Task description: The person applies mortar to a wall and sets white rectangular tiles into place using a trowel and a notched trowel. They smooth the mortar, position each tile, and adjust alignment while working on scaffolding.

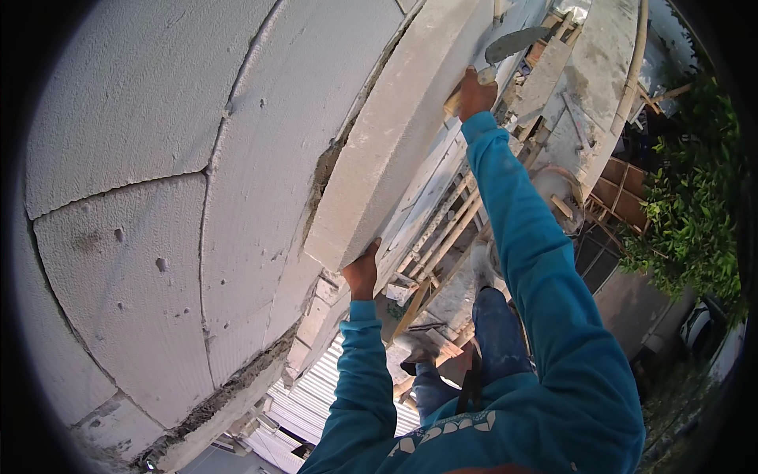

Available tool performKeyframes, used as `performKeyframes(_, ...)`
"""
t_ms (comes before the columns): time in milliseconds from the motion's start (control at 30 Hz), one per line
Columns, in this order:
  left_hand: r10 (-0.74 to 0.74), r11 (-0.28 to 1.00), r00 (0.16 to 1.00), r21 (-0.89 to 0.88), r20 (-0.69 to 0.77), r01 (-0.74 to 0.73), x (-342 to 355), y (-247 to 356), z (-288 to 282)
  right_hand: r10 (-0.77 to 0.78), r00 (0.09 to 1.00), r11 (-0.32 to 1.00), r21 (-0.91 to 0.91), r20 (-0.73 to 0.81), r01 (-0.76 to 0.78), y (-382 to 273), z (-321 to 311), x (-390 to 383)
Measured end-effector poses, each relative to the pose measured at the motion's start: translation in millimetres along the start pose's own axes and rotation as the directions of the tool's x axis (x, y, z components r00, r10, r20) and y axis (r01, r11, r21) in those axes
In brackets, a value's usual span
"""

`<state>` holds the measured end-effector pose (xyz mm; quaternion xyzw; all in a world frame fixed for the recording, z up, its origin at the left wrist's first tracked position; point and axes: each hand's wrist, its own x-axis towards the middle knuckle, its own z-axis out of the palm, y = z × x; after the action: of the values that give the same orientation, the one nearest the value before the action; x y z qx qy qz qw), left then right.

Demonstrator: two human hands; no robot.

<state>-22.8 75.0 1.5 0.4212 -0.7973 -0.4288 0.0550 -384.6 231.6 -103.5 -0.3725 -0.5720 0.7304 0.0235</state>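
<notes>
My left hand (361, 272) grips the lower end of a long pale aerated concrete block (387, 126), which lies along a wall of similar large blocks (142, 103) with a rough, dark joint beside it. My right hand (478, 93) is closed around the handle of a trowel (513, 43), held beside the upper part of the long block. The trowel's broad blade is coated with grey material and points to the upper right. Both forearms are in blue sleeves.
Below me are narrow, dusty planks and bamboo poles (458, 225) of a scaffold, with my legs and feet on it and a round bucket (557, 193) nearby. Corrugated sheeting (292, 411) lies lower down. A leafy tree (683, 213) and a parked vehicle (699, 328) are at the right.
</notes>
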Motion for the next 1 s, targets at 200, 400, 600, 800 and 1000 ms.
performKeyframes(200, 0.073, 0.992, 0.992, -0.098, -0.102, -0.083, 17.5, 1.1, 17.5, -0.143, 0.981, 0.989, 0.015, -0.131, 0.147, -12.6, 9.8, 11.2)
performKeyframes(400, 0.071, 0.989, 0.992, -0.120, -0.107, -0.084, 32.3, -8.5, 26.8, -0.108, 0.993, 0.994, 0.014, -0.037, 0.109, -27.3, 12.9, 14.7)
performKeyframes(600, 0.063, 0.992, 0.996, -0.102, -0.070, -0.070, 31.2, 11.1, 28.5, -0.130, 0.991, 0.989, 0.073, -0.004, 0.130, -29.4, 8.9, 30.5)
performKeyframes(800, -0.074, 0.962, 0.970, -0.238, 0.233, 0.131, 30.9, 9.9, 2.4, -0.263, 0.965, 0.938, 0.241, 0.023, 0.250, -46.1, -1.2, 48.8)
performKeyframes(1000, -0.044, 0.472, 0.937, -0.819, 0.347, 0.326, 3.8, 20.8, -46.4, -0.574, 0.807, 0.806, 0.266, 0.136, 0.528, -126.4, 13.9, 60.8)
